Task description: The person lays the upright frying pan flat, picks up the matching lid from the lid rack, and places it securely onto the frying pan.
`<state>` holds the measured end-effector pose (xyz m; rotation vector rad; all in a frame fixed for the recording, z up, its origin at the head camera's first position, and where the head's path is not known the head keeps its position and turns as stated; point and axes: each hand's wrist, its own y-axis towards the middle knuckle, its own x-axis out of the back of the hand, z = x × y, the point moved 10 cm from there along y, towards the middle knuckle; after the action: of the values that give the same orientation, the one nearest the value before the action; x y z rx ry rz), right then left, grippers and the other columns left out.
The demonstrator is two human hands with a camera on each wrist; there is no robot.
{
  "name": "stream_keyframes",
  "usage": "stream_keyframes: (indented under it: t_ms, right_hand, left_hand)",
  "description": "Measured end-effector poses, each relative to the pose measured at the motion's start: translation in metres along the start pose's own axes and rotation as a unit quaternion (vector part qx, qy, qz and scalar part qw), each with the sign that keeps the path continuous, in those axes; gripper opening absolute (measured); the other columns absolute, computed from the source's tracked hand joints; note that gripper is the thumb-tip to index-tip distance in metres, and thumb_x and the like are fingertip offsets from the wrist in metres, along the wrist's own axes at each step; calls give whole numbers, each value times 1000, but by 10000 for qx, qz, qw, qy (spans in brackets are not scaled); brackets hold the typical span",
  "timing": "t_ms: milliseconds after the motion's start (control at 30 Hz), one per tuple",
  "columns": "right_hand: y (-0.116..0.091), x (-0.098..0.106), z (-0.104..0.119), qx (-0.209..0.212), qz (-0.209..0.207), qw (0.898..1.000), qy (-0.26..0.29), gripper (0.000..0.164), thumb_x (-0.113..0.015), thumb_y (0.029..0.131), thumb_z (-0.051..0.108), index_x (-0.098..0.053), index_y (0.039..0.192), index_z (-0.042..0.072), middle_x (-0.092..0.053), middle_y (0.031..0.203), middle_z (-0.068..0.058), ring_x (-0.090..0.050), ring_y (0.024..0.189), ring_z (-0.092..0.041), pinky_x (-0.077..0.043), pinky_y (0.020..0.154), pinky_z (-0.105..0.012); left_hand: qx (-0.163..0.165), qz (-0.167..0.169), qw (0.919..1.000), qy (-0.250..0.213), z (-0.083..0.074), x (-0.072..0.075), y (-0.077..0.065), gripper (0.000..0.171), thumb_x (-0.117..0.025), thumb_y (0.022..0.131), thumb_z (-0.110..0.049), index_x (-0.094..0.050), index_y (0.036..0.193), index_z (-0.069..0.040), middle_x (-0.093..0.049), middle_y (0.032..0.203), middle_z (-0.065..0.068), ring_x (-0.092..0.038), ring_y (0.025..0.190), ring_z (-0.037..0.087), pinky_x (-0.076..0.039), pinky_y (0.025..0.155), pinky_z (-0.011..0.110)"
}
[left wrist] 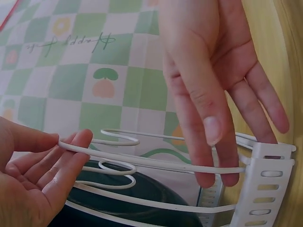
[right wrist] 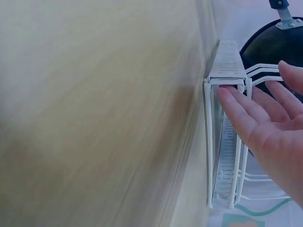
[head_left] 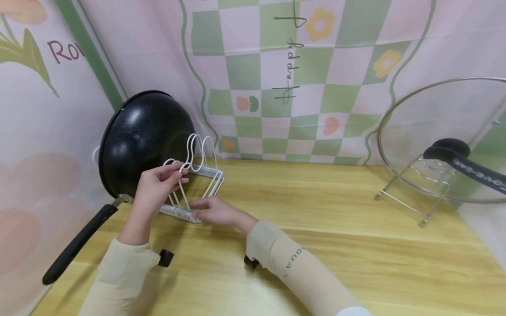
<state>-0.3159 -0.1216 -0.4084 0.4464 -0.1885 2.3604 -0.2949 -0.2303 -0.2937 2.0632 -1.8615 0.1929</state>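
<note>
A white pan rack (head_left: 179, 212) with upright wire dividers and slotted side rails stands on the wooden table, beside a black wok (head_left: 138, 136). My left hand (head_left: 154, 188) pinches the top of one wire divider (left wrist: 142, 161) between thumb and fingers. Low at the near corner of the rack is my right hand (head_left: 218, 212), its fingers extended. In the right wrist view, that right hand (right wrist: 272, 113) reaches to the end of the slotted rail (right wrist: 227, 66), with fingertips partly hidden by it. The wok leans tilted behind the rack, underside facing out.
The wok's black handle (head_left: 79, 245) juts toward the front left. At the right, a large glass lid (head_left: 419, 109) with a dark-handled utensil (head_left: 474, 169) in front stands at a metal wire stand (head_left: 403, 206). A checkered cloth (head_left: 276, 70) hangs behind the table (head_left: 308, 197).
</note>
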Motion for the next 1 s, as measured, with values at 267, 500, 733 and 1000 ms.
stream_keyframes:
  t_ms: [267, 500, 733, 1000]
  right_hand:
    - [4, -1, -5, -247, -77, 9985, 490, 37, -60, 100, 2, -62, 136, -5, -64, 136, -16, -63, 94, -10, -58, 82, -29]
    - [11, 0, -4, -121, -417, 9989, 156, 31, -65, 95, -2, -70, 126, -3, -70, 124, -15, -63, 77, -10, -54, 66, -21]
    - [16, 3, -4, -89, -856, 9961, -215, 30, -71, 86, -9, -75, 115, -2, -74, 114, -14, -63, 83, -11, -51, 63, -19]
    - [18, 3, -5, -230, -1045, 9925, -585, 24, -74, 88, -6, -78, 111, 1, -76, 105, -11, -55, 53, -6, -46, 51, -18]
  left_hand:
    - [122, 57, 9999, -66, 1, -2, 1, 38, -56, 106, -6, -56, 141, 6, -66, 125, 27, -70, 88, 1, -54, 82, 17]
    - [204, -84, 9991, -352, 4, 0, 0, 37, -58, 105, -5, -57, 140, 8, -72, 118, 18, -70, 86, -1, -55, 80, 17]
    - [161, -140, 9988, -449, 8, 0, 3, 36, -58, 105, -5, -58, 138, 8, -73, 116, 15, -70, 86, -1, -55, 81, 17]
    - [142, -125, 9986, -494, 6, -1, 2, 36, -57, 105, -4, -58, 138, 8, -71, 120, 22, -70, 85, -1, -55, 81, 17]
